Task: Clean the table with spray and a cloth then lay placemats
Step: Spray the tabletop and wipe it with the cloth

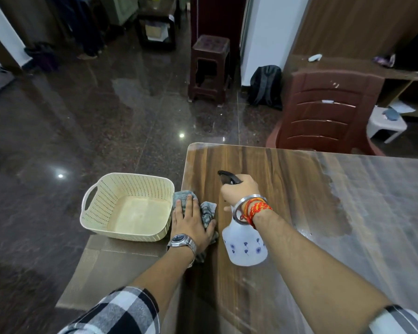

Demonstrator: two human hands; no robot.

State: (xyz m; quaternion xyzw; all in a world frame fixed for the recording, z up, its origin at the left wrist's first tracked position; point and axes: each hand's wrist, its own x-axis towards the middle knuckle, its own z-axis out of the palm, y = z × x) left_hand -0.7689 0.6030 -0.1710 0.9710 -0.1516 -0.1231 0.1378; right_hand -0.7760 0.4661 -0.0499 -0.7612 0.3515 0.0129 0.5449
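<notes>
- We see a wooden table (282, 169) filling the near right; its rounded far-left corner sits mid-scene, and its left edge runs from there towards us.
- The left hand (193, 224), fingers straight and palm down, presses flat on a grey checked cloth (208, 212). It pinches nothing.
- The cloth lies right at the table's left edge, crumpled under the palm, and part of it overlaps that edge.
- The right hand (239, 192) has its fingers curled round the black trigger head of a white spray bottle (246, 245) printed with small blue flowers.
- The bottle is tilted, nozzle pointing far and slightly left, just right of the cloth. We cannot tell whether its base touches the table.
- The table's right part carries a pale, cloudy sheen with a ragged edge, while the left part shows bare wood grain.
- A cream perforated basket (99, 206) stands just left of the cloth, off the table's edge, on brown woven placemats (101, 271) stacked at the near left.
- A maroon plastic chair (328, 109) is close against the table's far edge.
- Polished dark stone floor (82, 121) stretches open to the left and far beyond the basket.
- A maroon stool (210, 68) and a black backpack (266, 86) stand well apart from the table, by the far wall.
</notes>
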